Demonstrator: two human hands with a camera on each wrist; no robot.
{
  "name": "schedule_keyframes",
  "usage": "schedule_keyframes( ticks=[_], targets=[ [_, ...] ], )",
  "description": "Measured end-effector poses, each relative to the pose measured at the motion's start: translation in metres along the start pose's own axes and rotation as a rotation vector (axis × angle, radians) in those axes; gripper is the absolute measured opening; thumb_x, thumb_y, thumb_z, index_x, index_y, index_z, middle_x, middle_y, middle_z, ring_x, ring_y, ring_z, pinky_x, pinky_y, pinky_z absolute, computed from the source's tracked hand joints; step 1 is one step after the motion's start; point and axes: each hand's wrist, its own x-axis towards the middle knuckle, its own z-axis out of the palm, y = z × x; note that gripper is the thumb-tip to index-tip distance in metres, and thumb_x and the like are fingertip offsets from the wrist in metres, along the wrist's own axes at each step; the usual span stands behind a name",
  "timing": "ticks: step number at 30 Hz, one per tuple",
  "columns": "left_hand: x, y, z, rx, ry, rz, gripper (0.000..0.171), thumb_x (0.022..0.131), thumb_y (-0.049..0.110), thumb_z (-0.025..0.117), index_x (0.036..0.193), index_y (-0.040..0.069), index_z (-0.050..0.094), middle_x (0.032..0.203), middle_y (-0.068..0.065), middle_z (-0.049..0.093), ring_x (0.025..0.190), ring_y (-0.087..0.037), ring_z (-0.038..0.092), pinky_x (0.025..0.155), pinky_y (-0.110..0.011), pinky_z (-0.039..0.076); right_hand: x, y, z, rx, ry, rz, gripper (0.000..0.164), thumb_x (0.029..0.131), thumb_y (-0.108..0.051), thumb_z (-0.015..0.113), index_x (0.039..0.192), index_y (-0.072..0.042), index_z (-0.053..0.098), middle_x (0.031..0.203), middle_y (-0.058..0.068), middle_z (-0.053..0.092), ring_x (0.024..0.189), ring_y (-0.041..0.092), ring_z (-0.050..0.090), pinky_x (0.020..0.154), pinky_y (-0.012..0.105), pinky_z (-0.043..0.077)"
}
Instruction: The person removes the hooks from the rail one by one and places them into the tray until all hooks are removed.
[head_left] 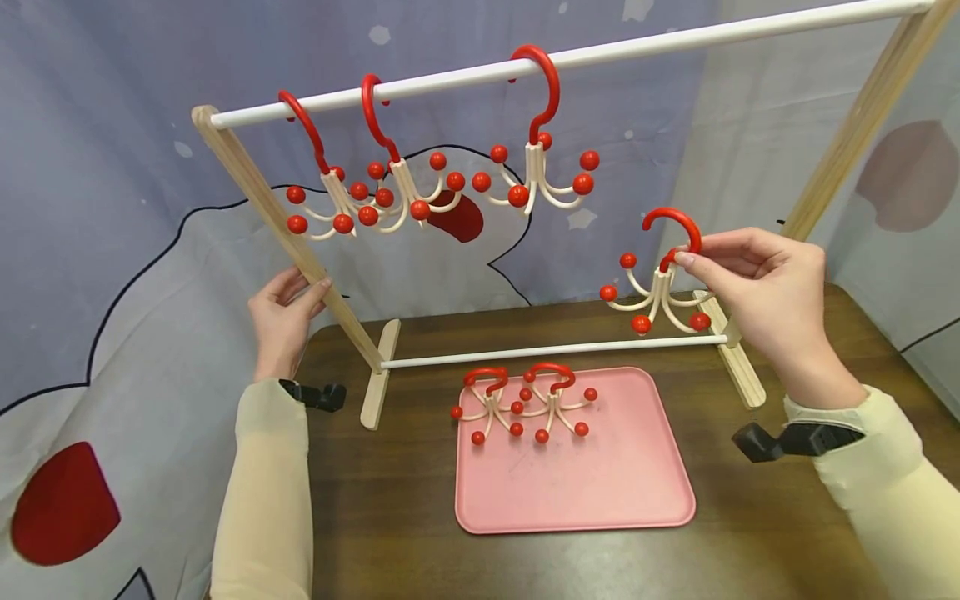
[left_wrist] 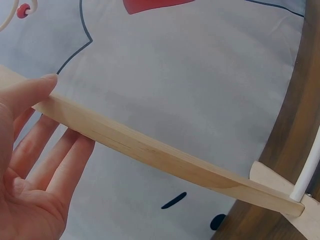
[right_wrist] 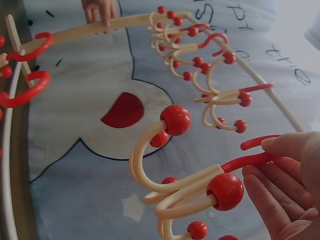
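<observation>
Pinching the red-hooked hanger [head_left: 661, 287] low on its hook [head_left: 675, 214], the right hand [head_left: 780, 287] apparently keeps the curve free and the beaded prongs [head_left: 641, 324] off the palm; the left hand [head_left: 283, 315] grips the wooden upright [left_wrist: 165, 156], likely steadying it.

Patterned cloth [head_left: 150, 275] hanging round a dark brown tabletop [head_left: 405, 517].
The cloth drops in soft folds behind the table and down the left side, blue-grey above and paler below. A thin black outline [head_left: 187, 218] curves across it; a deep red patch [head_left: 65, 504] is printed at lower left, a second red patch [head_left: 459, 218] near the centre, and a faded pinkish patch [head_left: 909, 177] at far right. Small pale star shapes [head_left: 581, 219] are scattered about. Dark lettering [right_wrist: 239, 24] shows sideways in the right wrist view; the wood carries a faint sheen.
</observation>
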Motion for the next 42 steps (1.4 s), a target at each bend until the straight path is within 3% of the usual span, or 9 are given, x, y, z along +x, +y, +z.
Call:
schedule_keyframes(
  ticks=[9,14,24,29,36,42],
  targets=[
    [0.002,-0.002,0.0,0.011,-0.001,-0.003,0.046,0.087,0.018,0.084,0.129,0.008,0.07,0.121,-0.011,0.07,0.099,-0.017,0.07,0.081,-0.024,0.059,-0.023,0.027,0.006,-0.105,-0.085,0.032,0.024,0.081,-0.004,0.087,0.101,0.005,0.076,0.086,-0.004,0.076,0.073,0.008,0.072,0.067,0.016,0.057],
    [0.001,-0.003,0.0,0.012,0.005,0.008,0.045,0.087,0.017,0.084,0.128,0.008,0.07,0.118,-0.011,0.07,0.098,-0.016,0.07,0.079,-0.024,0.059,-0.039,0.043,0.012,-0.106,-0.125,0.078,0.023,0.082,-0.003,0.086,0.101,0.006,0.076,0.087,-0.007,0.076,0.074,0.006,0.072,0.066,0.015,0.057],
    [0.002,-0.004,0.0,0.012,0.005,-0.002,0.045,0.087,0.017,0.084,0.128,0.006,0.069,0.119,-0.011,0.07,0.097,-0.016,0.07,0.079,-0.022,0.059,-0.071,0.069,0.018,-0.077,-0.232,0.124,0.019,0.085,-0.004,0.084,0.099,0.005,0.074,0.088,0.0,0.077,0.078,0.007,0.074,0.067,0.018,0.058],
    [0.002,-0.003,0.0,0.027,0.004,-0.006,0.046,0.087,0.019,0.084,0.129,0.007,0.069,0.12,-0.011,0.069,0.099,-0.017,0.07,0.081,-0.023,0.059,-0.082,0.081,0.02,-0.048,-0.242,0.129,0.018,0.084,0.003,0.083,0.098,0.008,0.074,0.092,0.006,0.077,0.079,0.007,0.073,0.069,0.019,0.059],
    [0.002,-0.003,0.0,0.044,0.004,-0.003,0.047,0.088,0.019,0.083,0.131,0.007,0.068,0.122,-0.012,0.069,0.1,-0.017,0.069,0.082,-0.024,0.059,-0.097,0.1,0.024,-0.035,-0.226,0.239,0.023,0.083,0.0,0.084,0.1,0.008,0.072,0.091,0.01,0.076,0.08,0.004,0.072,0.069,0.017,0.058],
    [0.002,-0.003,0.0,0.063,0.001,-0.001,0.047,0.088,0.022,0.083,0.131,0.009,0.068,0.122,-0.01,0.069,0.101,-0.017,0.069,0.083,-0.024,0.059,-0.101,0.112,0.028,0.028,-0.222,0.283,0.024,0.084,0.003,0.082,0.101,0.014,0.068,0.091,0.014,0.076,0.08,0.006,0.073,0.07,0.019,0.059]
  ],
)
